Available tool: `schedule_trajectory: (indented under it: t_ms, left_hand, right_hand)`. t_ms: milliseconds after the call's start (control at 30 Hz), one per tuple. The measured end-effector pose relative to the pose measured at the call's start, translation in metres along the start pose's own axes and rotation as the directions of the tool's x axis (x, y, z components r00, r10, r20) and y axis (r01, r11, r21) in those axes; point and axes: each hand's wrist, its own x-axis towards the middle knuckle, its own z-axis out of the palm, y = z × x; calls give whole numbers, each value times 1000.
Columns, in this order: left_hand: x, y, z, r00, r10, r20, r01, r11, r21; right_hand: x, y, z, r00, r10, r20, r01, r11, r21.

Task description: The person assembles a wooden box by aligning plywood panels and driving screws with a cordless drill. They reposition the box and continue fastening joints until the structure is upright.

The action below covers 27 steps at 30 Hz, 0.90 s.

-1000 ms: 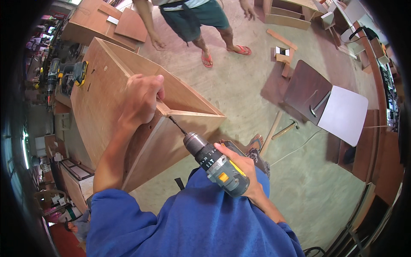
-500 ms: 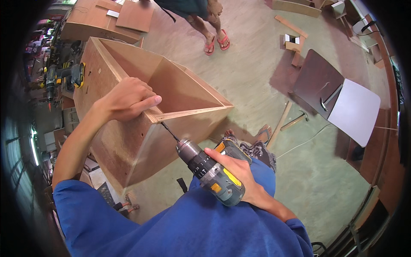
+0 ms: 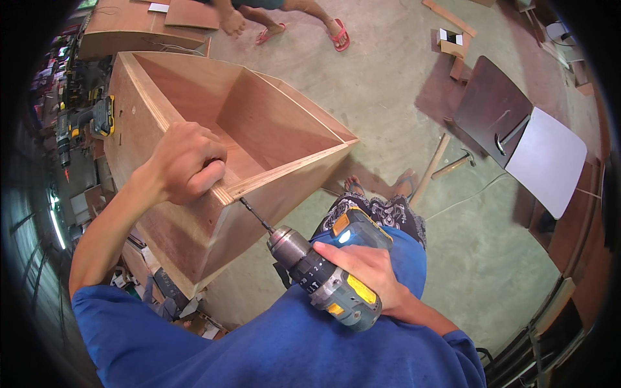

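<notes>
A plywood box (image 3: pixel 252 213) with an open top stands in front of me, to the left. My left hand (image 3: pixel 189 161) is closed over its top edge near the closest corner, thumb curled in. In my right hand (image 3: pixel 365 275) is a cordless drill (image 3: pixel 323 278), held across my body with its chuck toward the box. The long, thin drill bit (image 3: pixel 257 215) reaches the edge panel just below that corner; whether its tip has entered the wood I cannot tell. The right palm hides much of the drill's handle.
A second cordless drill (image 3: pixel 97 119) is at the box's left side. On the floor to the right lie a hammer (image 3: pixel 453 165) and a wooden strip (image 3: pixel 430 169). Another hammer (image 3: pixel 511 134) rests on a dark and white panel (image 3: pixel 550 161). A person's sandalled foot (image 3: pixel 340 35) is beyond the box.
My left thumb has curled in from its outstretched position on the box edge. The other person has moved to the left and bent lower. The drill bit stays at the corner.
</notes>
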Motion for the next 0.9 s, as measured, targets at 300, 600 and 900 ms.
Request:
schedule_trajectory:
  t_ms: [300, 600, 900]
  left_hand:
    - [-1, -2, 2, 998, 43, -55, -44, 999, -12]
    - [0, -3, -12, 996, -4, 84, 6, 1000, -24]
    - [-41, 77, 21, 935, 61, -350, -17, 992, 129]
  right_hand:
    - [0, -5, -5, 999, 46, 27, -43, 994, -101]
    - [-5, -14, -30, 994, -7, 109, 18, 995, -102]
    - [-5, -28, -111, 983, 104, -153, -118, 990, -84]
